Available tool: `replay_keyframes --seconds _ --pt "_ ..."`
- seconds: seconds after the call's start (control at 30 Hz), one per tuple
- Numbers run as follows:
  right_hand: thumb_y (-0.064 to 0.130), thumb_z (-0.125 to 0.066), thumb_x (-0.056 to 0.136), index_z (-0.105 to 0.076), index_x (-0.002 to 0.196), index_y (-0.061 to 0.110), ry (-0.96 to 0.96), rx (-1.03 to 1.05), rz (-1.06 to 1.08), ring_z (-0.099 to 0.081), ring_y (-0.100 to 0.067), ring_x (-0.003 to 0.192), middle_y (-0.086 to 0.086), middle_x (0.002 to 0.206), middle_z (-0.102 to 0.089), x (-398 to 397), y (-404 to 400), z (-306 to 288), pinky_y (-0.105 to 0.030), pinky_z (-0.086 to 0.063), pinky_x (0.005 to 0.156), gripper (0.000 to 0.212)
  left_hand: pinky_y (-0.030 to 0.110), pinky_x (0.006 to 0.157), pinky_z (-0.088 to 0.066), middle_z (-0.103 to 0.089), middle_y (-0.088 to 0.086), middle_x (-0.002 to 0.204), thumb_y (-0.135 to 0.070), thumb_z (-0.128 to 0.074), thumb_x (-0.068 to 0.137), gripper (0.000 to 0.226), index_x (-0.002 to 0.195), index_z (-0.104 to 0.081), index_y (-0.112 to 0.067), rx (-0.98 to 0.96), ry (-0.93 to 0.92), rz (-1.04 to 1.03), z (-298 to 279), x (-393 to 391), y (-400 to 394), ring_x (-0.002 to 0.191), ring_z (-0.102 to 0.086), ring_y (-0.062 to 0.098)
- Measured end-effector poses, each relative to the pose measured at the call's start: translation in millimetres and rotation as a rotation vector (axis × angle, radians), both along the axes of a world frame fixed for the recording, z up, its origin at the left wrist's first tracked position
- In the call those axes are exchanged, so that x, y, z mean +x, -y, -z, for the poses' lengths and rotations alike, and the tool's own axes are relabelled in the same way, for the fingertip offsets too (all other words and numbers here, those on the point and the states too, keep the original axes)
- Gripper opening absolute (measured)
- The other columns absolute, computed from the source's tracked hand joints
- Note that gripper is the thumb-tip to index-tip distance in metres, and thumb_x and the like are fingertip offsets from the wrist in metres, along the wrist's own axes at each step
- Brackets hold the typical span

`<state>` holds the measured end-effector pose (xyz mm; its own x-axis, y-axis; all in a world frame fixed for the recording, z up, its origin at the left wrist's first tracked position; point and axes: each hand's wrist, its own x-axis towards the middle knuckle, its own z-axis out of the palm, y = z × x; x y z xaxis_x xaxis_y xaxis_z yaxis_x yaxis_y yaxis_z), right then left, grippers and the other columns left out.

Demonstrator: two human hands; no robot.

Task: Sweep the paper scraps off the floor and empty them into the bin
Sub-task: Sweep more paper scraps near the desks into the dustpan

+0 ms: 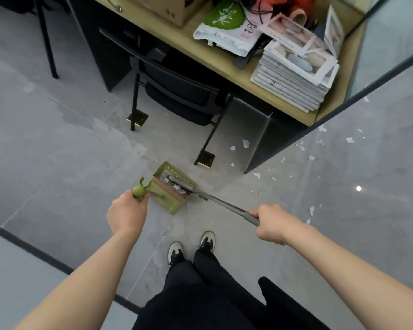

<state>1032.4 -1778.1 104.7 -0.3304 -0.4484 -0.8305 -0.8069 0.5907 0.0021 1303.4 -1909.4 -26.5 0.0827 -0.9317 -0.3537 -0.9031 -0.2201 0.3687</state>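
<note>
A green dustpan (171, 201) stands on the grey floor just ahead of my feet, with a heap of paper scraps (174, 185) inside it. My left hand (128, 213) grips the green top of the dustpan's handle (138, 191). My right hand (273, 225) grips the grey broom handle (224, 204), which slants down to the left. The broom's head (180, 182) lies in the mouth of the dustpan. Several white paper scraps (311, 210) lie scattered on the floor to the right and near the desk's side panel. No bin is in view.
A black chair (184, 96) is tucked under a wooden desk (215, 60) straight ahead; its feet stand close to the dustpan. The desk holds a stack of magazines (293, 82), a cardboard box and bags. A glass partition (379, 75) runs along the right. My shoes (191, 246) are below the dustpan.
</note>
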Motion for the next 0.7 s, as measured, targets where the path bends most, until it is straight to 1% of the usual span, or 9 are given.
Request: replay_keyframes --seconds 0.07,0.17,0.23,0.3,0.37,0.43,0.53,0.6,0.7 --pt "0.003 -0.038 0.080 -0.052 0.137 0.024 -0.016 -0.008 -0.010 -0.038 -0.013 0.052 -0.006 0.091 -0.043 0 1 -3 -0.020 -0.030 0.042 0.063 0.034 0.059 -0.036 -0.065 0.018 0.081 -0.050 -0.059 0.091 0.044 0.083 -0.061 -0.007 -0.006 0.004 0.014 -1 -4 5 0.069 -0.051 0.032" --pt "0.002 -0.037 0.080 -0.053 0.135 0.023 -0.044 -0.013 -0.003 -0.037 -0.013 0.052 0.000 0.078 -0.040 -2 2 -5 -0.021 -0.030 0.041 0.061 0.034 0.061 -0.038 -0.065 0.020 0.083 -0.049 -0.060 0.091 0.044 0.083 -0.060 -0.006 0.000 -0.004 -0.004 -3 -6 11 0.080 -0.060 0.040" --pt "0.003 -0.038 0.081 -0.052 0.137 0.024 -0.061 -0.011 -0.017 -0.034 -0.012 0.052 -0.002 0.086 -0.042 -5 2 -8 -0.020 -0.028 0.042 0.062 0.036 0.063 -0.041 -0.065 0.021 0.084 -0.048 -0.061 0.091 0.043 0.085 -0.062 -0.005 0.010 -0.018 -0.038 -3 -8 14 0.082 -0.061 0.041" --pt "0.003 -0.039 0.080 -0.054 0.134 0.023 -0.084 -0.003 -0.035 -0.034 -0.012 0.052 -0.005 0.094 -0.045 -9 3 -10 -0.020 -0.027 0.042 0.060 0.039 0.067 -0.046 -0.065 0.021 0.085 -0.048 -0.061 0.090 0.043 0.087 -0.064 -0.005 0.015 -0.031 -0.057 -3 -9 17 0.083 -0.062 0.041" --pt "0.003 -0.039 0.079 -0.060 0.121 0.020 -0.103 0.015 -0.058 -0.039 -0.015 0.053 -0.003 0.086 -0.046 -14 4 -12 -0.021 -0.029 0.041 0.050 0.041 0.069 -0.048 -0.066 0.021 0.085 -0.048 -0.061 0.090 0.043 0.087 -0.064 -0.005 0.017 -0.035 -0.068 -2 -10 19 0.083 -0.062 0.041" --pt "0.003 -0.040 0.078 -0.059 0.103 0.017 -0.128 0.040 -0.084 -0.043 -0.019 0.056 -0.001 0.076 -0.043 -19 6 -11 -0.021 -0.029 0.041 0.035 0.041 0.069 -0.050 -0.066 0.020 0.084 -0.049 -0.061 0.090 0.044 0.087 -0.064 -0.005 0.019 -0.037 -0.075 -2 -11 22 0.082 -0.062 0.040" --pt "0.002 -0.037 0.076 -0.058 0.094 0.016 -0.134 0.061 -0.021 -0.046 -0.020 0.052 -0.003 0.074 -0.045 -28 8 -6 -0.021 -0.034 0.041 0.031 0.040 0.068 -0.048 -0.066 0.020 0.084 -0.050 -0.060 0.090 0.045 0.088 -0.065 -0.006 0.018 -0.034 -0.074 0 -12 27 0.081 -0.062 0.040" --pt "0.001 -0.035 0.074 -0.060 0.096 0.013 -0.125 0.069 0.047 -0.047 -0.019 0.047 -0.006 0.074 -0.049 -37 9 0 -0.020 -0.038 0.041 0.036 0.038 0.066 -0.046 -0.065 0.018 0.082 -0.051 -0.059 0.090 0.045 0.088 -0.066 -0.006 0.009 -0.027 -0.067 1 -11 30 0.080 -0.061 0.039" --pt "0.001 -0.033 0.071 -0.063 0.107 0.010 -0.117 0.056 0.131 -0.048 -0.022 0.043 -0.010 0.071 -0.052 -52 17 11 -0.022 -0.044 0.045 0.048 0.036 0.061 -0.045 -0.060 0.014 0.074 -0.052 -0.058 0.090 0.045 0.084 -0.064 -0.008 0.007 -0.020 -0.078 3 -13 36 0.071 -0.055 0.036"
